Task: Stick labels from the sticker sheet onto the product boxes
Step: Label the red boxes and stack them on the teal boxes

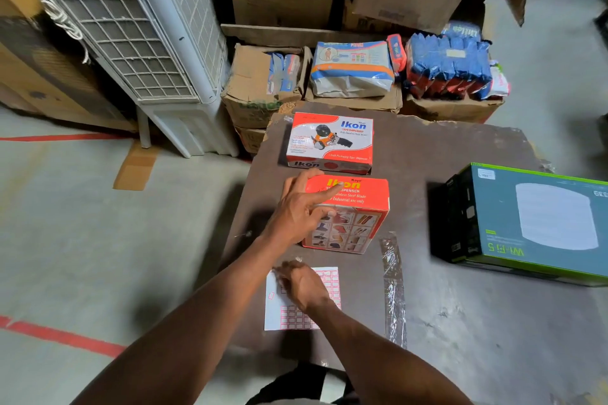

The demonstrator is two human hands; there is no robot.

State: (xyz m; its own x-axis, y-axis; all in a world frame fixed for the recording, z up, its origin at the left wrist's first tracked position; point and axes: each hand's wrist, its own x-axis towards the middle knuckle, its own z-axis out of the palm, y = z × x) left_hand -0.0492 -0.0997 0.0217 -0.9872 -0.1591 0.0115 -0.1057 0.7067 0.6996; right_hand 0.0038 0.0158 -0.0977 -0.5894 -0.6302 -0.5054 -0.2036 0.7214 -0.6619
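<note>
A dark brown desk with chipped edges stands on a grey concrete floor marked with red lines. Nearest the camera, a white sticker sheet of red-bordered labels lies flat at the desk's near edge. The right hand reaches in from the lower right and rests on the sheet, fingers bent down at its upper left part; blur hides whether they pinch a label. Just right of the sheet lies a strip of clear tape.

Beyond the sheet, the left hand stretches forward with its fingers spread and fairly straight. The forefinger presses the top of the near box, and the other fingertips touch the box's front side. This orange box reads "Ikon", "Kayo", "Industrial use only", with a grid of small product photos on its front.

Just behind it lies the far box, flat, orange and white, reading "Ikon", "Tape Dispenser", with a picture of the tool.

Well to the right sits a teal and green carton marked "Wi-Fi 5", seen upside down.

Past the desk are worn cardboard cartons holding blue, white and orange packets, taller cartons stacked behind, and at left a white air cooler with a grille.
</note>
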